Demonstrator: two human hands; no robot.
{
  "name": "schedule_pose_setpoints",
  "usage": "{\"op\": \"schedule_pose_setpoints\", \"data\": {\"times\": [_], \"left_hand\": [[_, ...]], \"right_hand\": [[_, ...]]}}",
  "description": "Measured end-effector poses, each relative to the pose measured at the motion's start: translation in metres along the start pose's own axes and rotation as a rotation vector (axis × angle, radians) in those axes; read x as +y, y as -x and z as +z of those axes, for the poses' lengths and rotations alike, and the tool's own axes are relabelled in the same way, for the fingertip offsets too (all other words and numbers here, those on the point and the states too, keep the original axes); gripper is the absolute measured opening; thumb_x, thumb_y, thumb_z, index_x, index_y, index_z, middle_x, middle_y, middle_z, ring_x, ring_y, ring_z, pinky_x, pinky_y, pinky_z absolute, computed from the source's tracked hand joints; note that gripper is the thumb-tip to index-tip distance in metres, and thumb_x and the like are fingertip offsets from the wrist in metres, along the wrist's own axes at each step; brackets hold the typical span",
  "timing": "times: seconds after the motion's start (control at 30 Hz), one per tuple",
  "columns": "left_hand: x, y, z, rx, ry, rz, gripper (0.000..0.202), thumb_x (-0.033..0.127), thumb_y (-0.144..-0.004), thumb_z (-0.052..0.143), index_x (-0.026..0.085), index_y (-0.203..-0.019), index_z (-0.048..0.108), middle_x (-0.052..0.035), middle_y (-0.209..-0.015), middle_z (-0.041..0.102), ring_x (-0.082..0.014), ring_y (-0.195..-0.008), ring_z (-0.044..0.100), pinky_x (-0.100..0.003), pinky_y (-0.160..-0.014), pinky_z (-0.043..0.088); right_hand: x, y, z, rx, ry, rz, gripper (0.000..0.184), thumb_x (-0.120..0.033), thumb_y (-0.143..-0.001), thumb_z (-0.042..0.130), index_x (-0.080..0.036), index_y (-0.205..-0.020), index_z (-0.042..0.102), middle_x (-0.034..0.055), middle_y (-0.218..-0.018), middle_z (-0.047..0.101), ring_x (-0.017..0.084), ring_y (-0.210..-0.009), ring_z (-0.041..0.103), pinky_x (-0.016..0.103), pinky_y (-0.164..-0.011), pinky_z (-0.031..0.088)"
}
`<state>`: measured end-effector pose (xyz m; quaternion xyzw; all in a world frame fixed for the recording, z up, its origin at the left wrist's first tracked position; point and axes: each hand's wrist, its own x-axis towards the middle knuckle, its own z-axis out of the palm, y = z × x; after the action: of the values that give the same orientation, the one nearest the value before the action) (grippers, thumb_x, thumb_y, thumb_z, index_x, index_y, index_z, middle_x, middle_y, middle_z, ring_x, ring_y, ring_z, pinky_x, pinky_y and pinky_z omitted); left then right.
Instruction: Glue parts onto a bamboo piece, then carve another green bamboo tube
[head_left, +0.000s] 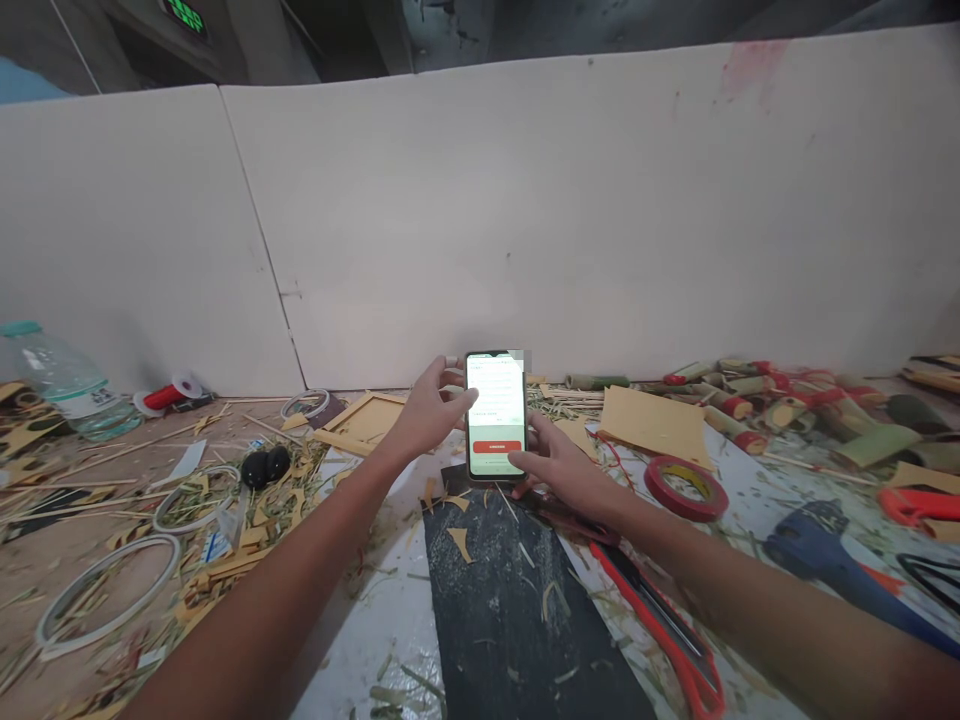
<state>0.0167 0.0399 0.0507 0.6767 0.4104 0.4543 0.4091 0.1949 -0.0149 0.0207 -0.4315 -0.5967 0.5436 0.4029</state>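
A smartphone stands upright near the middle of the view, its screen lit with a white and green page and a red button. On its left edge, my left hand is closed, thumb along the side and fingers behind. My right hand grips the lower right edge, with the thumb over the bottom corner of the screen. Below the phone lies a dark strip strewn with shavings. A red utility knife rests under and beside my right forearm.
Red tape, a blue glue gun and cut bamboo pieces lie right. Leftward are a water bottle, a red spool, white rings and scraps. A pale panel rises behind.
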Motion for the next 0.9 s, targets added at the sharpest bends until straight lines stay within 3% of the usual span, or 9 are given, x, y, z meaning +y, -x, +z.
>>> {"op": "schedule_pose_setpoints", "data": {"times": [0.33, 0.5, 0.67, 0.9], "left_hand": [[0.001, 0.0, 0.0, 0.02, 0.003, -0.011, 0.031, 0.032, -0.079, 0.06, 0.017, -0.104, 0.048, -0.0096, -0.101, 0.057, -0.0182, -0.08, 0.061, -0.025, -0.05, 0.055], [-0.002, -0.002, -0.003, -0.029, 0.105, -0.027, 0.032, 0.026, -0.079, 0.053, 0.02, -0.11, 0.049, -0.0088, -0.102, 0.058, -0.0177, -0.082, 0.06, -0.029, -0.056, 0.057], [0.0, -0.001, -0.005, -0.09, 0.168, -0.01, 0.044, 0.019, -0.072, 0.053, 0.021, -0.116, 0.05, -0.0082, -0.104, 0.06, -0.0163, -0.08, 0.062, -0.029, -0.058, 0.057], [0.0, 0.0, -0.005, -0.125, 0.139, 0.012, 0.055, 0.019, -0.07, 0.058, 0.019, -0.124, 0.047, -0.0087, -0.105, 0.061, -0.0166, -0.081, 0.062, -0.03, -0.06, 0.059]], "right_hand": [[0.001, 0.001, 0.002, -0.015, 0.004, -0.008, 0.047, -0.021, -0.082, 0.056, -0.023, -0.126, 0.039, 0.0091, -0.122, 0.062, 0.02, -0.09, 0.066, 0.029, -0.057, 0.058], [0.004, -0.001, -0.001, 0.014, -0.02, -0.018, 0.039, -0.035, -0.089, 0.053, -0.026, -0.126, 0.044, 0.0078, -0.125, 0.06, 0.02, -0.092, 0.065, 0.028, -0.056, 0.059], [0.009, -0.003, -0.005, 0.045, -0.044, -0.032, 0.038, -0.047, -0.091, 0.046, -0.03, -0.126, 0.048, 0.0051, -0.124, 0.061, 0.022, -0.096, 0.064, 0.029, -0.055, 0.06], [0.016, -0.007, -0.008, 0.092, -0.104, 0.002, 0.039, -0.048, -0.091, 0.046, -0.031, -0.126, 0.05, 0.0062, -0.123, 0.061, 0.023, -0.091, 0.065, 0.033, -0.051, 0.06]]}}
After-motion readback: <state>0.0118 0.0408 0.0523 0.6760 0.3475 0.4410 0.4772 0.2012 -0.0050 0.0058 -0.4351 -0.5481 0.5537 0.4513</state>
